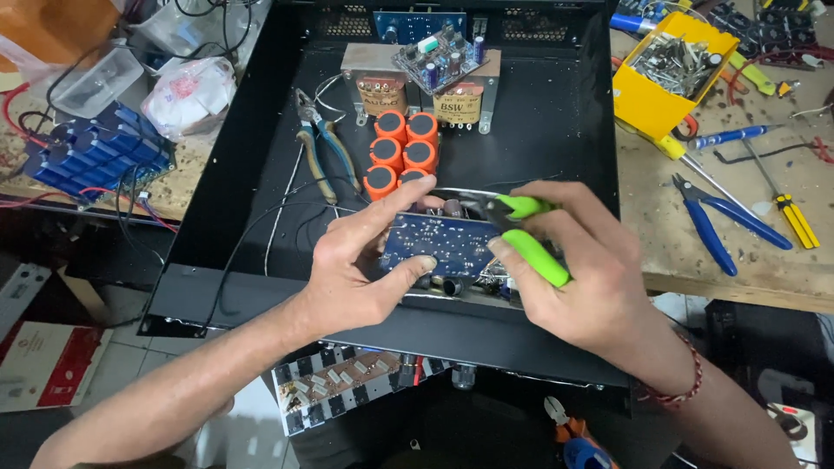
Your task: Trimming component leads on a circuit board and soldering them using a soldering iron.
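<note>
— What do your hands hold now?

— My left hand (360, 260) grips the blue circuit board (439, 246) at the centre of the frame, thumb below and fingers above. My right hand (573, 269) is closed around the green-handled cutters (526, 234), tips on the board.

— And the containers?

— The board is inside the black metal case (556, 113), with six orange capacitors (404, 152) and grey-handled pliers (326, 148). The yellow box (638, 100), upper right on the table (660, 208), is full of small metal parts (673, 61).

We note a matt black metal chassis (556, 113) and a glossy blue circuit board (439, 243). The cutters (526, 234) carry smooth green plastic grips; the workbench (660, 208) is rough, worn wood.
</note>
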